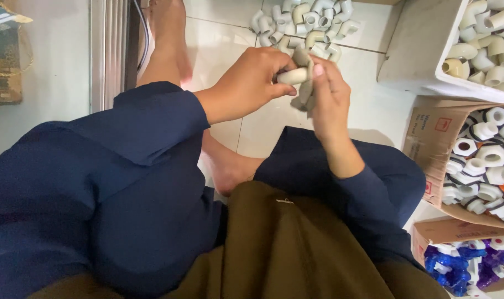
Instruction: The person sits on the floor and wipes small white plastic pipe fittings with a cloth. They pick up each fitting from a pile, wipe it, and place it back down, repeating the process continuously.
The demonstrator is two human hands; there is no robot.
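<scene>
Both forearms reach forward to the upper middle of the frame, where the left hand (251,83) curls shut around a smooth beige plastic pipe elbow (294,75). The right hand (328,95) pinches a few more grey-beige fittings (304,95) against it, just below the heap of elbows (307,25) on the glossy tiled floor (224,44).

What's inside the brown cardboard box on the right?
The brown cardboard box holds white threaded pipe fittings with black rings, plus an orange piece. Whatever lies beneath the top layer is covered.
</scene>
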